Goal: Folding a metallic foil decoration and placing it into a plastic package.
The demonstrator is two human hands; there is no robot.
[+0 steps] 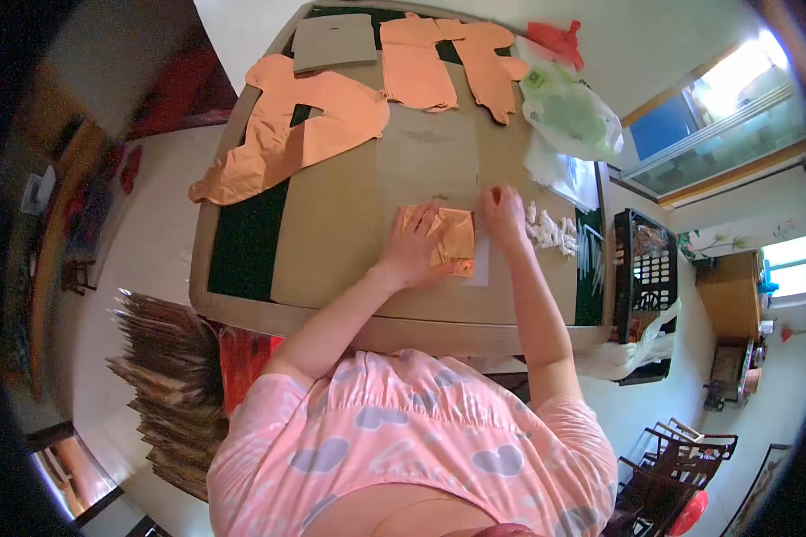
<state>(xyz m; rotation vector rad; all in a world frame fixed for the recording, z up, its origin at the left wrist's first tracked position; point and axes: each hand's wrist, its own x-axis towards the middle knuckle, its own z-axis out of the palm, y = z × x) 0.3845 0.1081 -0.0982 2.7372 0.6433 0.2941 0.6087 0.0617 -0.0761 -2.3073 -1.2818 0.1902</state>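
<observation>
A folded rose-gold foil balloon point(457, 234) lies on the cardboard-topped table in front of me. My left hand point(414, 240) rests flat on it with the fingers spread. Beneath the foil a clear plastic bag or sheet point(425, 166) stretches toward the far side. Near its right edge, my right hand point(503, 213) is closed with its fingertips drawn together; what they hold, if anything, is too small to tell. A pile of small white pieces point(551, 231) sits just right of that hand.
Unfolded rose-gold foil balloons point(331, 112) spread along the far side, beside a grey card point(334, 42). At the right lie a white-green plastic bag point(569, 112), clear bags point(564, 174) and thin white straws point(589, 259). A black crate point(643, 268) stands off the right edge; stacked flat cardboard point(166, 385) is at lower left.
</observation>
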